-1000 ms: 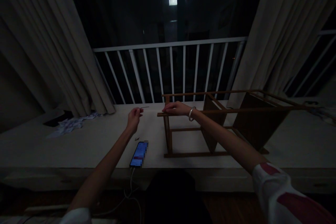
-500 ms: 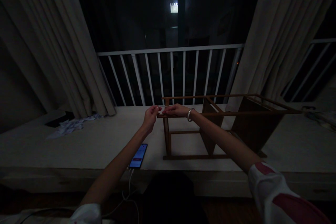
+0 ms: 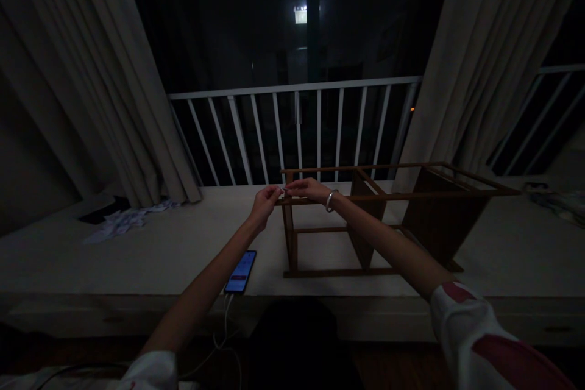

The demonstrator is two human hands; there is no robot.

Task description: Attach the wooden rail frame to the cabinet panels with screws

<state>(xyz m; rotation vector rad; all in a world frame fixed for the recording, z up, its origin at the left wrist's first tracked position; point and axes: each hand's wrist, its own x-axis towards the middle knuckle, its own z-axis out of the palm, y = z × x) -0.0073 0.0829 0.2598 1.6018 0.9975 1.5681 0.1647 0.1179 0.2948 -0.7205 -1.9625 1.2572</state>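
A brown wooden shelf frame (image 3: 326,272) lies on its side on the pale window ledge. My left hand (image 3: 265,202) is at its left end, fingers pinched on a small light-coloured piece (image 3: 282,189) too small to name. My right hand (image 3: 307,189), with a bracelet on the wrist, is just above the frame's near upper rail. Its fingertips are closed together and meet the same small piece from the right. The dim light hides what exactly lies between the fingers.
A lit phone (image 3: 240,272) with a white cable (image 3: 225,323) lies on the ledge (image 3: 183,268) near its front edge. Crumpled paper or cloth (image 3: 128,219) is at the left. A white railing (image 3: 297,86) and curtains (image 3: 479,67) stand behind.
My fingertips have come closer together, and the small light piece now shows between them. My right fingers have lifted slightly from the rail. The shelf frame stays in place.
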